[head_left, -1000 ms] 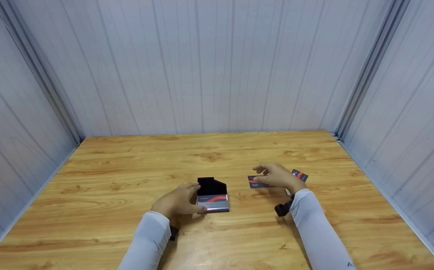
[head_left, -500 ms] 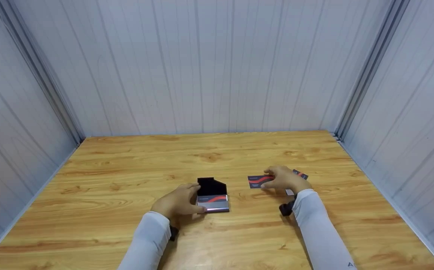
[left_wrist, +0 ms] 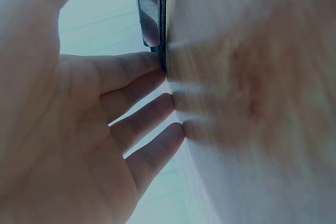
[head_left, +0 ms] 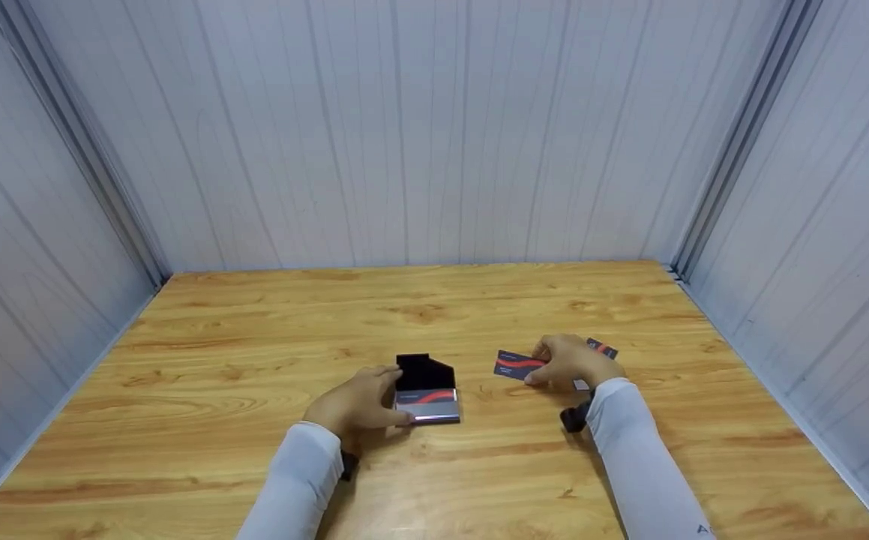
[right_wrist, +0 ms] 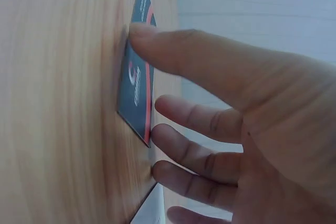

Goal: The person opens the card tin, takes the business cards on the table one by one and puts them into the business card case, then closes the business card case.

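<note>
A metal business card case (head_left: 434,409) lies on the table with its black-lined lid (head_left: 423,373) raised; a dark card with a red stripe shows inside. My left hand (head_left: 355,401) holds the case at its left side, thumb at the near corner and index finger by the lid. In the left wrist view the other fingertips (left_wrist: 176,129) rest on the wood. To the right, my right hand (head_left: 573,360) pinches a dark business card (head_left: 511,365) with a red wave, thumb on its near edge. The right wrist view shows this card (right_wrist: 137,85) on or just over the tabletop.
Beyond the right hand lies another dark card (head_left: 603,347) with a red stripe. A white card-like piece (right_wrist: 150,208) pokes out under the right hand. The wooden table (head_left: 292,307) meets pale panel walls (head_left: 434,135) at the back and sides.
My right hand has moved right and down along the card, and its fingers have closed on it. The card has turned slightly. My left hand and the case have stayed put.
</note>
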A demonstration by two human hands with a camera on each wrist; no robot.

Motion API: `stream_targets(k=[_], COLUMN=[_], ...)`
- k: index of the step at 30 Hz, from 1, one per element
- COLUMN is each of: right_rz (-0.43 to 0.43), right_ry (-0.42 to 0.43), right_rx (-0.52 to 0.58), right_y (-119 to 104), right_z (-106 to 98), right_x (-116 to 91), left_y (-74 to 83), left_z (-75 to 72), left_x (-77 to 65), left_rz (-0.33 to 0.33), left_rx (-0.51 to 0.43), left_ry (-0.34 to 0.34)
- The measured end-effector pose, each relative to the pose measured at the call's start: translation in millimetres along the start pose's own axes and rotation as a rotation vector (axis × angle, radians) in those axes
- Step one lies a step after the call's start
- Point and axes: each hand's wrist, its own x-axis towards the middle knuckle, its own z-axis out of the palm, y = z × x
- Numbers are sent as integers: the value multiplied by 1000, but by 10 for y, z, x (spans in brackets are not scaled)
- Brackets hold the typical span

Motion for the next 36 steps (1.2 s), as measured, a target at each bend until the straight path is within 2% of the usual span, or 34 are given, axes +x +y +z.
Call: stream_targets(k=[9,15,22,31,36], right_rz=[35,52,42,73,45], right_ry=[-8,-11,14,19,17], right_rx=[-14,9,-36,-55,-72], right_y=[2,2,-4,-11,-19], right_z=[4,11,4,14,20], right_x=[20,28,16,14,29], left_y=[25,19,24,10,8], left_z=[-9,-13,-13,-15,-17], left_x=[-20,-14,-24,-13,-20], left_rz=[-25,-26,-20,-32,-8], left_rx=[-27,-14,-17,-19,-8], left_ry=[-12,-12,-12,-17,-12])
